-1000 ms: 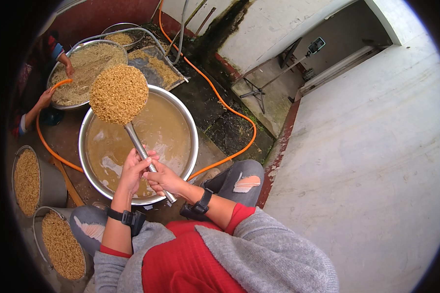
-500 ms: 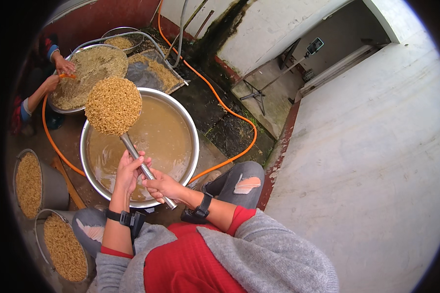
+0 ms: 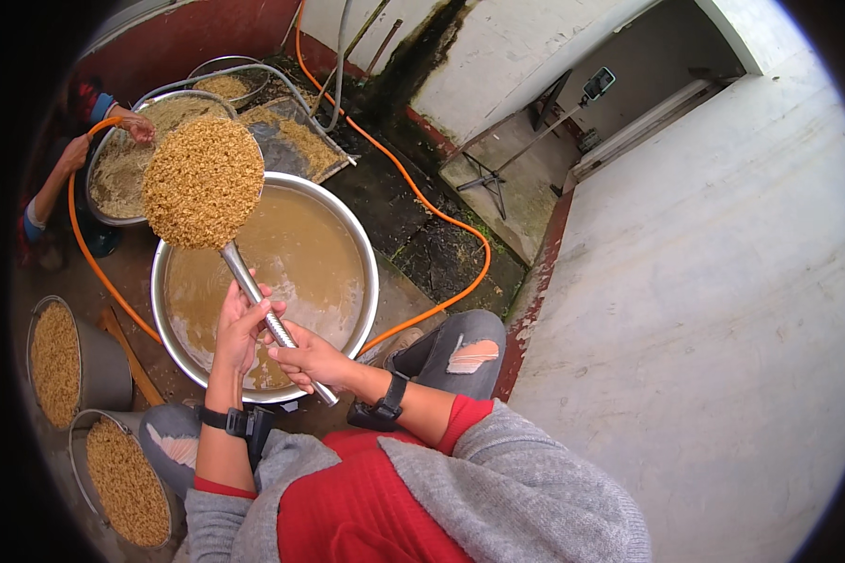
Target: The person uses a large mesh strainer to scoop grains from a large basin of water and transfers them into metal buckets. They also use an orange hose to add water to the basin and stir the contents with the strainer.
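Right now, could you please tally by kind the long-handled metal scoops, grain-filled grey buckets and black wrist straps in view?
Long-handled metal scoop heaped with golden grain: 1
Grain-filled grey buckets: 2
Black wrist straps: 2
Total: 5

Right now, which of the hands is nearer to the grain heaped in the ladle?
Left. The left hand holds the ladle by its handle, partway between the grain and the right hand, which grips farther back, near the handle's free end.
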The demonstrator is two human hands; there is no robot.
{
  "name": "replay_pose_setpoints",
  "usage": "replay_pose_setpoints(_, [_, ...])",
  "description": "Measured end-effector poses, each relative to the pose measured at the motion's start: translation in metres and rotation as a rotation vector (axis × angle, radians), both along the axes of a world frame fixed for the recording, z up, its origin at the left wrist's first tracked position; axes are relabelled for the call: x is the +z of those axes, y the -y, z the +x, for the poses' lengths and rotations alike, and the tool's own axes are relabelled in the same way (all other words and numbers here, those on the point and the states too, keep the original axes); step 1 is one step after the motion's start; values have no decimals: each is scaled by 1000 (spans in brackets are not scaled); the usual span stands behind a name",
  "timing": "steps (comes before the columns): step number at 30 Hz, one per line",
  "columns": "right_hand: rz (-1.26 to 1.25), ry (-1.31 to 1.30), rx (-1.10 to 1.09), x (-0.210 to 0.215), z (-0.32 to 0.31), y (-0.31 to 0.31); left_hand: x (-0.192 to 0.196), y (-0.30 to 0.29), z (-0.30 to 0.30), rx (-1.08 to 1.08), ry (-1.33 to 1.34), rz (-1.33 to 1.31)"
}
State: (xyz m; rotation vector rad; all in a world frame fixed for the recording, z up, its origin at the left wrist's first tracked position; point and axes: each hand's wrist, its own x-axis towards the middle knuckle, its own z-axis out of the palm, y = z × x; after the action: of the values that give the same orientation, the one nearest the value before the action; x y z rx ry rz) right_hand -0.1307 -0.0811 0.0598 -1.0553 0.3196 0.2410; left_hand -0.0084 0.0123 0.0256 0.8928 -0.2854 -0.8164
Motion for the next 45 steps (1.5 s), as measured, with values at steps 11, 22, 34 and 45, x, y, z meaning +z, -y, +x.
replay_pose_setpoints(11, [8, -39, 22, -8, 5, 5, -4, -1, 0, 39, 32, 13])
replay_pose_setpoints(22, [177, -94, 9, -3, 9, 0, -3, -6, 4, 2, -3, 81])
replay_pose_setpoints(34, [57, -223, -2, -18, 9, 19, 16, -15, 18, 521, 645, 643])
replay_pose_setpoints(45, [-374, -125, 240, -26, 63, -16, 53, -48, -1, 898, 1095, 115])
